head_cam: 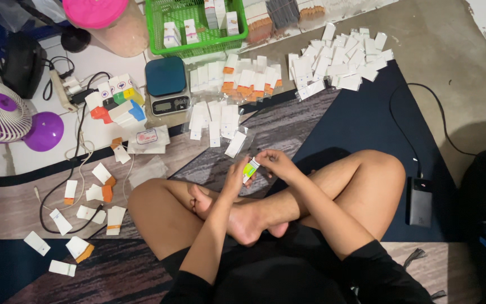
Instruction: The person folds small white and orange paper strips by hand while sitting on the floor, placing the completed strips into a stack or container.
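Observation:
I sit cross-legged on a patterned mat (310, 124). My left hand (235, 179) and my right hand (275, 162) meet above my crossed shins, both pinching a small white packet with a green and orange end (250, 168). The left fingers grip its lower part, the right fingers its upper end. Just ahead lies a clear-wrapped white packet (235, 143) on the mat.
Rows of small white and orange-tipped packets (237, 84) and a loose pile (338, 59) lie ahead. A digital scale (167, 84), a green basket (195, 25), a purple fan (1, 115), cables, scattered folded boxes (85, 197) at left, a power bank (420, 201) at right.

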